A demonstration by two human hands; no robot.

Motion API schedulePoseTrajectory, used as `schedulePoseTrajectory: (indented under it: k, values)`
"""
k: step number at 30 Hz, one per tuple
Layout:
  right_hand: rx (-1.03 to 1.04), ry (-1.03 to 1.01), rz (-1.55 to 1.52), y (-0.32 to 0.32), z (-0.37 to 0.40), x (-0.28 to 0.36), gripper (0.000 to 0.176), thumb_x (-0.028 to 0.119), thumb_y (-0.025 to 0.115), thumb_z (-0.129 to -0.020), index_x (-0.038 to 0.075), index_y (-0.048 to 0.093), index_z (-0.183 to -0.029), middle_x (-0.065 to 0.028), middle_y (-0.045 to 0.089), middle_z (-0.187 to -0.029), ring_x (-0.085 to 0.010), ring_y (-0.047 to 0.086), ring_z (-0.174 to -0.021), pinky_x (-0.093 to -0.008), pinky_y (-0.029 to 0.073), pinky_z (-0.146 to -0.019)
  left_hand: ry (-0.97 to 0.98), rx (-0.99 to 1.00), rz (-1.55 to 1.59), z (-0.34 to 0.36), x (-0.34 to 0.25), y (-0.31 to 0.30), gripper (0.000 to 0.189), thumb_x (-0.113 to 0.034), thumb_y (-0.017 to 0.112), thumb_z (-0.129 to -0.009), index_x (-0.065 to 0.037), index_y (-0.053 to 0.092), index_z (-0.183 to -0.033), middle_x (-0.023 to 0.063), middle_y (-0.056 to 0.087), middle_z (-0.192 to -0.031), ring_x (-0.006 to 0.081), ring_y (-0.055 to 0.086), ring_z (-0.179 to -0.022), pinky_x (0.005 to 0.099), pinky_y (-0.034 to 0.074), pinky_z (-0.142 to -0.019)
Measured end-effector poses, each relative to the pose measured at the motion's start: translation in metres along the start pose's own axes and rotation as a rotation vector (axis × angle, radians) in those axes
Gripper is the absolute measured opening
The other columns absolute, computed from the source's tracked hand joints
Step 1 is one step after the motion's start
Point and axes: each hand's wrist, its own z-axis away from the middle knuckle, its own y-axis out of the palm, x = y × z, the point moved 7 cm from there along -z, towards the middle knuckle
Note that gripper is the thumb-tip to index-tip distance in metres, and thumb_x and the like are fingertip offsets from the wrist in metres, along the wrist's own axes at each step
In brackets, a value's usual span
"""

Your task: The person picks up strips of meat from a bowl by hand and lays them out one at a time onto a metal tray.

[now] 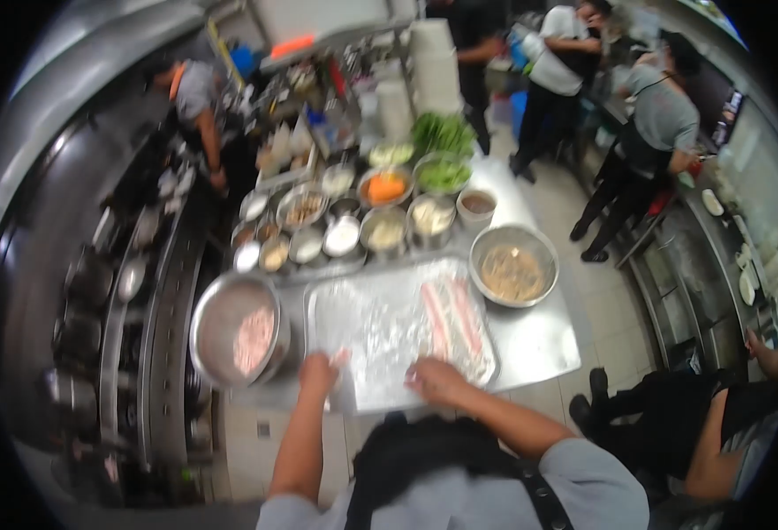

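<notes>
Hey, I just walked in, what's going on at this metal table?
A person in a dark apron works at a tray smeared with something white. Their right hand is at its near edge, close to long pink-and-white strips; their left hand is between the tray and a bowl of pink pieces. What either holds is too blurred to tell. Small containers stand behind the tray, and other people are nearby.

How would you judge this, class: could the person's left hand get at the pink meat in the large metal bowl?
Probably yes: the left hand is close beside the large metal bowl, and the pink meat lies uncovered, with only the rim to clear.
</notes>
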Motion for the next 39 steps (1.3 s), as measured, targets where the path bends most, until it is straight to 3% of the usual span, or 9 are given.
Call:
schedulePoseTrajectory:
  k: [7,9,12,14,16,20,30,35,39]
  values:
    - [0.083,0.034,-0.191,0.016,-0.034,0.015,0.036,0.037,0.062,-0.087,0.005,0.066,-0.102,-0.0174,0.065,-0.103,-0.0336,0.061,-0.098,-0.041,0.049,-0.082,0.308,-0.197,0.344,0.0,-0.001,-0.026,0.041,-0.036,0.065,-0.086,0.004,0.07,-0.077,0.0189,0.066,-0.068,0.0304,0.067,-0.067,0.0412,0.051,-0.064]
    - [0.017,0.008,-0.203,0.019,-0.048,0.022,0.041,0.039,0.06,-0.089,0.003,0.063,-0.109,-0.0179,0.063,-0.108,-0.0319,0.061,-0.102,-0.0399,0.047,-0.086,0.089,-0.029,0.942,0.006,-0.003,-0.03,0.029,-0.023,0.068,-0.088,0.006,0.07,-0.082,0.0097,0.068,-0.072,0.0178,0.065,-0.064,0.0324,0.052,-0.059]
    - [-0.115,-0.108,-0.291,0.03,-0.072,0.039,0.05,0.043,0.055,-0.092,0.002,0.056,-0.12,-0.0189,0.061,-0.116,-0.0301,0.059,-0.107,-0.0388,0.045,-0.092,0.088,0.103,1.361,0.017,-0.034,-0.049,0.015,-0.01,0.068,-0.087,0.006,0.068,-0.088,0.005,0.066,-0.078,0.0114,0.062,-0.066,0.0262,0.052,-0.058]
    - [-0.214,-0.191,-0.361,0.023,-0.08,0.042,0.053,0.044,0.053,-0.094,0.001,0.053,-0.124,-0.0194,0.06,-0.118,-0.0301,0.058,-0.109,-0.0388,0.043,-0.095,0.144,0.175,1.422,0.012,-0.048,-0.049,0.02,-0.01,0.066,-0.088,0.006,0.065,-0.1,0.01,0.068,-0.085,0.0148,0.065,-0.07,0.0275,0.054,-0.062]
    - [0.01,-0.095,-0.449,0.014,-0.078,0.059,0.053,0.046,0.048,-0.095,0.001,0.052,-0.124,-0.0193,0.06,-0.117,-0.0306,0.057,-0.109,-0.0391,0.041,-0.096,0.2,0.181,1.641,0.025,-0.077,-0.069,0.02,0.0,0.057,-0.086,0.007,0.062,-0.104,0.0123,0.067,-0.088,0.0166,0.065,-0.069,0.0251,0.053,-0.06]
    - [-0.13,0.016,-0.396,-0.001,-0.076,0.051,0.048,0.044,0.054,-0.092,-0.001,0.06,-0.105,-0.0209,0.066,-0.098,-0.0318,0.063,-0.092,-0.0396,0.047,-0.082,0.328,0.2,1.725,0.016,-0.101,-0.069,0.028,0.009,0.051,-0.08,0.006,0.055,-0.108,0.016,0.065,-0.097,0.0223,0.066,-0.083,0.0308,0.054,-0.074]
    - [-0.435,0.098,-0.13,-0.02,-0.045,0.057,0.04,0.042,0.059,-0.09,0.003,0.064,-0.096,-0.0198,0.064,-0.082,-0.0337,0.063,-0.074,-0.0413,0.047,-0.068,0.184,0.416,2.234,0.005,-0.13,-0.058,0.046,0.011,0.052,-0.077,-0.002,0.047,-0.121,0.0131,0.059,-0.101,0.0255,0.062,-0.09,0.042,0.053,-0.088]
    - [-0.388,0.185,-0.652,-0.014,-0.05,0.037,0.045,0.046,0.057,-0.09,0.001,0.064,-0.086,-0.0095,0.059,-0.07,-0.0191,0.055,-0.066,-0.0348,0.044,-0.063,0.27,0.468,2.013,0.013,-0.141,-0.06,0.046,0.012,0.052,-0.078,-0.001,0.046,-0.122,0.0155,0.059,-0.108,0.0283,0.062,-0.097,0.043,0.052,-0.092]
    - [-0.335,0.195,-0.586,-0.025,-0.042,0.048,0.046,0.047,0.058,-0.09,0.003,0.064,-0.079,0.0019,0.056,-0.066,-0.0079,0.048,-0.062,-0.0286,0.041,-0.058,0.37,0.408,1.846,0.016,-0.142,-0.069,0.046,0.013,0.051,-0.078,0.002,0.046,-0.122,0.0187,0.059,-0.114,0.0319,0.062,-0.105,0.0446,0.049,-0.098]
